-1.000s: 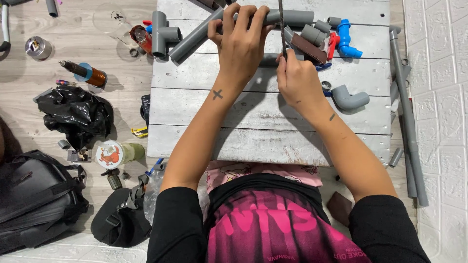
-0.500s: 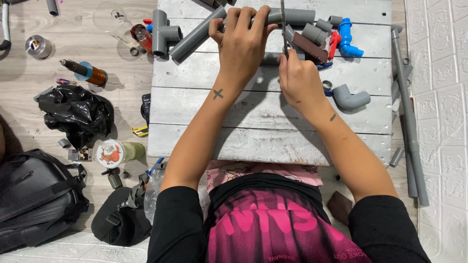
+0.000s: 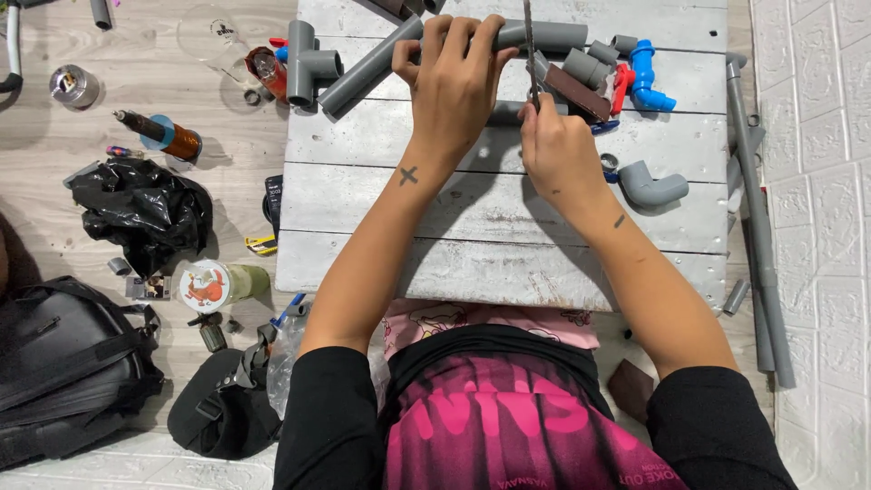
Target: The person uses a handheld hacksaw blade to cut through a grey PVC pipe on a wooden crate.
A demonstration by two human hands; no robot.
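Note:
A long grey plastic pipe (image 3: 367,68) lies across the far part of a white wooden board (image 3: 490,213). My left hand (image 3: 454,82) presses down on the pipe, fingers wrapped over it. Just to its right, my right hand (image 3: 553,145) grips the handle of a hacksaw (image 3: 529,45), whose thin blade stands upright against the pipe. The cut itself is hidden behind my hands.
Grey tee fitting (image 3: 307,63), grey elbow (image 3: 651,186), blue fitting (image 3: 646,77) and red valve handle (image 3: 621,86) lie on the board. Long grey pipes (image 3: 753,209) run along the right edge by a white wall. On the floor left: black plastic bag (image 3: 141,213), black backpack (image 3: 63,372), glue can (image 3: 218,284).
My right hand with the saw has shifted slightly along the cut; my left hand stays on the pipe.

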